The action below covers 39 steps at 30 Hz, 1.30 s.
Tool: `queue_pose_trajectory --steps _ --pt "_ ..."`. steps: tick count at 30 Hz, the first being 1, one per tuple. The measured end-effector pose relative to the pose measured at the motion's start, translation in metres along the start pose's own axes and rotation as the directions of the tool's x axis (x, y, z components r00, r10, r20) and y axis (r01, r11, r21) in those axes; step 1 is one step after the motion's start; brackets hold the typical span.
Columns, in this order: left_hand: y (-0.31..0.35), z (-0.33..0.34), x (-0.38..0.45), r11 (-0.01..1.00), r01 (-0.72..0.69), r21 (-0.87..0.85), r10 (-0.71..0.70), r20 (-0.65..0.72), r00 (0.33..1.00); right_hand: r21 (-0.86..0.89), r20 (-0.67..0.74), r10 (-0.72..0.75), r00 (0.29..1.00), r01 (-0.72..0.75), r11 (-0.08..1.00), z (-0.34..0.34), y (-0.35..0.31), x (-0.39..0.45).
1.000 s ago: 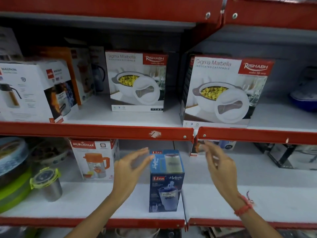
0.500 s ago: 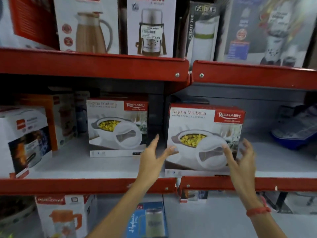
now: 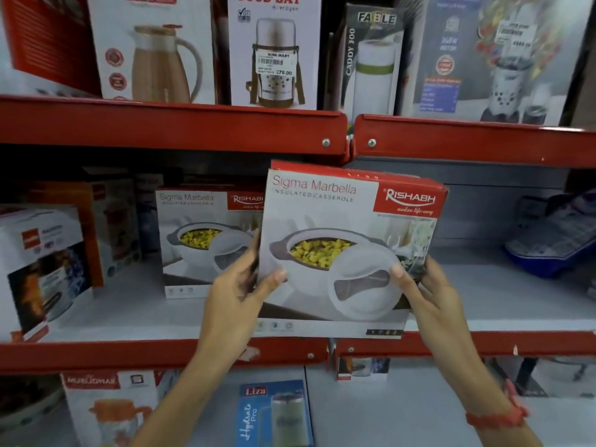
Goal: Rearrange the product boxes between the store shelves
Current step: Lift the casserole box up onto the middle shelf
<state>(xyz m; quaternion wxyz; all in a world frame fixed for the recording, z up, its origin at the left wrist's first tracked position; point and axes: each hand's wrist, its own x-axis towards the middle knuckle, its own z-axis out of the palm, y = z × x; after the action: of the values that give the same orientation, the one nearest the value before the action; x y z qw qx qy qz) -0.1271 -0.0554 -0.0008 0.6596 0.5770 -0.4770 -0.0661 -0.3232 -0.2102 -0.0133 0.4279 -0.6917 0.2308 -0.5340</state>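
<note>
A white and red Sigma Marbella casserole box [image 3: 342, 227] is lifted off the middle shelf [image 3: 161, 353] and tilted toward me. My left hand [image 3: 237, 291] grips its left edge, thumb on the front face. My right hand [image 3: 422, 288] grips its right edge the same way. A second, identical casserole box [image 3: 200, 240] stands further back on the middle shelf to the left, partly hidden by the held box.
A white flask box [image 3: 42, 266] stands at the left of the middle shelf, a blue item [image 3: 554, 243] at the right. Jug, flask and blender boxes line the upper shelf [image 3: 167, 124]. Below are a blue Liza box [image 3: 274, 414] and an orange-jug box [image 3: 109, 408].
Both hands rose from the lower shelf by the Liza box to the middle shelf, closed on the right casserole box, and pulled it up and toward me.
</note>
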Motion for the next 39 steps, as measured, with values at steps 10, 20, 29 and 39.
queue_pose_trajectory --steps 10,20,29,39 --pt "0.043 -0.087 -0.085 0.998 0.007 0.067 0.0 -0.116 0.993 0.101 0.059 0.002 0.998 -0.008 0.995 0.02 -0.072 -0.084" --pt "0.037 -0.13 -0.114 0.991 0.083 0.103 -0.071 -0.111 0.991 0.095 0.064 0.02 0.998 -0.026 0.995 0.04 -0.091 -0.115" --pt "0.028 -0.133 -0.079 0.99 0.101 -0.101 -0.114 -0.127 0.985 0.124 0.123 0.07 0.99 -0.085 0.989 0.073 -0.073 -0.083" --pt "-0.045 -0.148 0.013 0.991 0.099 -0.093 -0.116 -0.199 0.973 0.128 0.156 0.095 0.983 -0.115 0.985 0.149 -0.005 0.002"
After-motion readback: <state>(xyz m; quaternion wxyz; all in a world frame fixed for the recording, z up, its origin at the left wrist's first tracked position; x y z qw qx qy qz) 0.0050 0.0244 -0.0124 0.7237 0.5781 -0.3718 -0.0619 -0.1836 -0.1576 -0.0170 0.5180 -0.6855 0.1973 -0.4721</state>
